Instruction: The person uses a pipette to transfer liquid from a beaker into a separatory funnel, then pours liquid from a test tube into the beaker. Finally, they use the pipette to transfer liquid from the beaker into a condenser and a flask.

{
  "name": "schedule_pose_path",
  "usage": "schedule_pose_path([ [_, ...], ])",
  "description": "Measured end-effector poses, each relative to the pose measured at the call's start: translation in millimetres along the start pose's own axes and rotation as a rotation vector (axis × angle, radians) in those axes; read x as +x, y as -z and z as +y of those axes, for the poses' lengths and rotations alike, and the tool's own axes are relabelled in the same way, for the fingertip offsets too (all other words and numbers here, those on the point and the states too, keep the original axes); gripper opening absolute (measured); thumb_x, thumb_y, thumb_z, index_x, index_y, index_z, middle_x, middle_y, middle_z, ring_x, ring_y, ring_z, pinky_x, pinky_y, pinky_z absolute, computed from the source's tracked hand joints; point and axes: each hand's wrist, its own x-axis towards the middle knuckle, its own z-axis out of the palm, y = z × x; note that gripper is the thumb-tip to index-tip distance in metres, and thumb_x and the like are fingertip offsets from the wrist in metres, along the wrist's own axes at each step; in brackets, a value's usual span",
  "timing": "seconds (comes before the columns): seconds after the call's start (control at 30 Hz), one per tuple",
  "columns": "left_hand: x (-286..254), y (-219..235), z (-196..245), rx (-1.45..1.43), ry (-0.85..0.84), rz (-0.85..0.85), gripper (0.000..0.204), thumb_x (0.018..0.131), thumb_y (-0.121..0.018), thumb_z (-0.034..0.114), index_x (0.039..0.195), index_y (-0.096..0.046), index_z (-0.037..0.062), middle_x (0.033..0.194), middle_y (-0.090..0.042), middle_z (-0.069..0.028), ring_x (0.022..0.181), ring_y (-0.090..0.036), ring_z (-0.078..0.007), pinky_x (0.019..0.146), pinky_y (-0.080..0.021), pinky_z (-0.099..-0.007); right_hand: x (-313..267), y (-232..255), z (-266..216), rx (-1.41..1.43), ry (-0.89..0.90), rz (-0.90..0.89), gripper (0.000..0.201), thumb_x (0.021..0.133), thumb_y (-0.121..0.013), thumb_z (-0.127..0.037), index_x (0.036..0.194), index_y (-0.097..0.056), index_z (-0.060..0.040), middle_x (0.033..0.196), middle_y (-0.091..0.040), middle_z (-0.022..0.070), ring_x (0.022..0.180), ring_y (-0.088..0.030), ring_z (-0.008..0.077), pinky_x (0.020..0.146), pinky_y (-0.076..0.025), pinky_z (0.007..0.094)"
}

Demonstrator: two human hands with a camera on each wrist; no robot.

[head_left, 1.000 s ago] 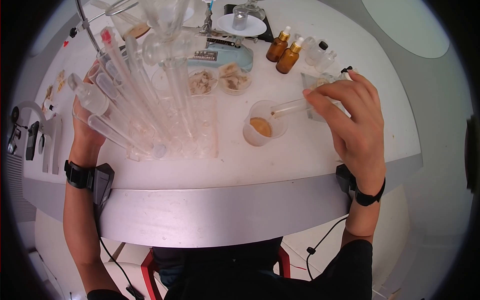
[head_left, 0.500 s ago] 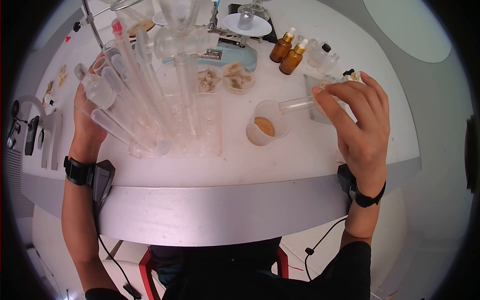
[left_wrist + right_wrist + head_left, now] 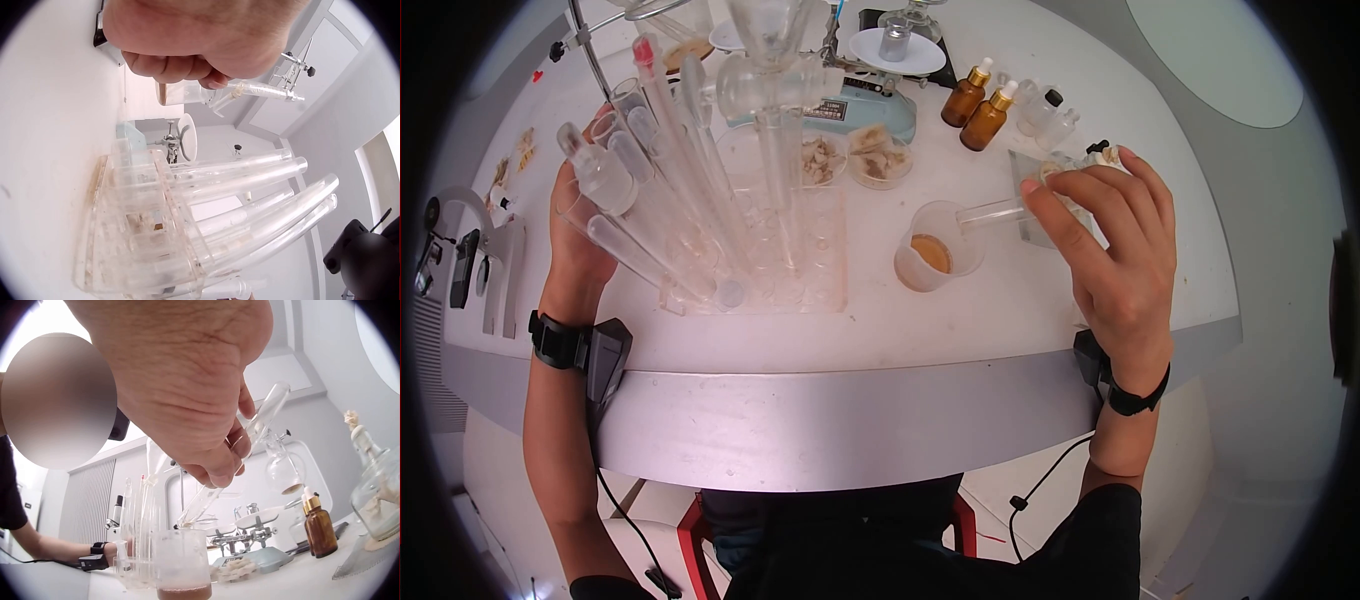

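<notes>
My right hand (image 3: 1120, 240) pinches a clear glass test tube (image 3: 997, 211) between thumb and fingers. The tube slants, its lower end right at the rim of a translucent plastic beaker (image 3: 910, 268). Brown liquid (image 3: 932, 253) covers the bottom of that beaker; in the right wrist view it has a thin line of froth on top. Beyond my fingers, the tube's other end (image 3: 279, 395) points upward. My left hand (image 3: 580, 235) is beside a clear test tube rack (image 3: 825, 290) on the left, fingers loosely curled and no object visible in them. Glass tubes (image 3: 640, 250) partly cover this hand.
Two brown dropper bottles (image 3: 987, 122) and small clear bottles (image 3: 1057, 128) stand behind the beaker. Two dishes of pale crumbly material (image 3: 885, 168) sit before a blue balance (image 3: 890, 112). A glass spirit lamp (image 3: 380, 490) is near my right hand. A stand rod (image 3: 590, 65) rises at back left.
The test tube's lower end has drawn slightly right, from over the beaker's inside to its rim. A brown spot at its tip no longer shows. The head view has shifted slightly; my left hand stays put.
</notes>
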Motion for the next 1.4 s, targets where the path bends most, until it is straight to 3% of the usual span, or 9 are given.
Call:
schedule_pose_path([
  [0.33,2,2,-1,0.036,-0.030,-0.001,0.054,0.099,-0.058,0.038,0.138,-0.051,0.0022,0.098,-0.061,0.0015,0.071,-0.051,-0.0033,0.060,-0.041,-0.0176,-1,0,0,-0.008,-0.004,-0.031,0.031,0.072,-0.069,-0.010,0.103,-0.075,-0.0125,0.097,-0.066,0.0015,0.093,-0.062,0.0198,0.104,-0.045,0.0474],
  [0.4,4,6,1,0.047,0.056,-0.013,0.051,0.105,-0.040,0.023,0.151,-0.038,0.0002,0.146,-0.051,-0.0107,0.130,-0.053,-0.0204,0.111,-0.041,-0.0344,0,3,0,-0.009,-0.015,-0.017,0.031,0.073,-0.069,-0.010,0.103,-0.075,-0.0124,0.097,-0.066,0.0017,0.094,-0.062,0.0197,0.105,-0.045,0.0476],
  [0.63,0,-5,7,-0.061,0.109,0.059,0.053,0.105,-0.040,0.025,0.152,-0.035,0.0004,0.148,-0.049,-0.0107,0.131,-0.052,-0.0222,0.112,-0.041,-0.0371,3,5,-6,0.009,-0.023,-0.027,0.031,0.073,-0.069,-0.010,0.103,-0.075,-0.0133,0.097,-0.066,0.0018,0.094,-0.062,0.0196,0.105,-0.045,0.0477],
  [0.73,4,0,4,0.051,0.094,-0.016,0.055,0.105,-0.043,0.030,0.151,-0.037,0.0007,0.140,-0.055,-0.0089,0.122,-0.057,-0.0162,0.102,-0.046,-0.0294,5,7,-7,0.007,-0.041,-0.026,0.032,0.073,-0.069,-0.007,0.104,-0.075,-0.0122,0.098,-0.066,0.0023,0.094,-0.062,0.0203,0.103,-0.046,0.0477],
  [0.8,14,7,-3,-0.095,0.119,0.005,0.038,0.104,-0.048,0.036,0.121,-0.063,0.0044,0.104,-0.066,-0.0011,0.092,-0.060,-0.0061,0.078,-0.046,-0.0209,6,7,-7,0.035,-0.043,-0.020,0.032,0.073,-0.068,-0.004,0.104,-0.075,-0.0110,0.097,-0.066,0.0026,0.094,-0.063,0.0209,0.103,-0.046,0.0478],
  [0.83,14,-2,1,-0.037,0.114,0.022,0.037,0.103,-0.053,0.038,0.076,-0.057,0.0138,0.068,-0.048,0.0078,0.061,-0.042,-0.0032,0.055,-0.031,-0.0210,6,7,-6,0.057,-0.052,-0.018,0.033,0.073,-0.068,-0.001,0.104,-0.074,-0.0099,0.097,-0.066,0.0029,0.094,-0.063,0.0216,0.103,-0.046,0.0479],
  [0.87,15,-6,4,0.000,0.141,0.091,0.048,0.102,-0.053,0.040,0.062,-0.038,0.0188,0.058,-0.031,0.0098,0.050,-0.027,-0.0048,0.048,-0.022,-0.0243,7,7,-5,0.060,-0.038,-0.008,0.033,0.073,-0.068,-0.001,0.104,-0.074,-0.0099,0.097,-0.066,0.0029,0.094,-0.063,0.0216,0.103,-0.046,0.0479],
  [1.27,19,8,11,-0.068,0.171,-0.033,0.048,0.103,-0.053,0.040,0.062,-0.040,0.0179,0.052,-0.026,0.0096,0.042,-0.020,-0.0052,0.040,-0.015,-0.0259,7,9,7,0.288,-0.258,0.212,0.022,0.090,-0.066,-0.001,0.111,-0.071,-0.0053,0.101,-0.069,0.0081,0.095,-0.063,0.0242,0.101,-0.046,0.0436],
  [1.4,24,10,11,-0.085,0.197,-0.015,0.047,0.103,-0.053,0.039,0.062,-0.041,0.0176,0.053,-0.025,0.0098,0.042,-0.020,-0.0052,0.040,-0.015,-0.0259,23,28,-9,0.827,-0.635,0.351,0.022,0.096,-0.064,-0.007,0.116,-0.068,0.0005,0.103,-0.070,0.0101,0.100,-0.065,0.0193,0.097,-0.047,0.0344],
])
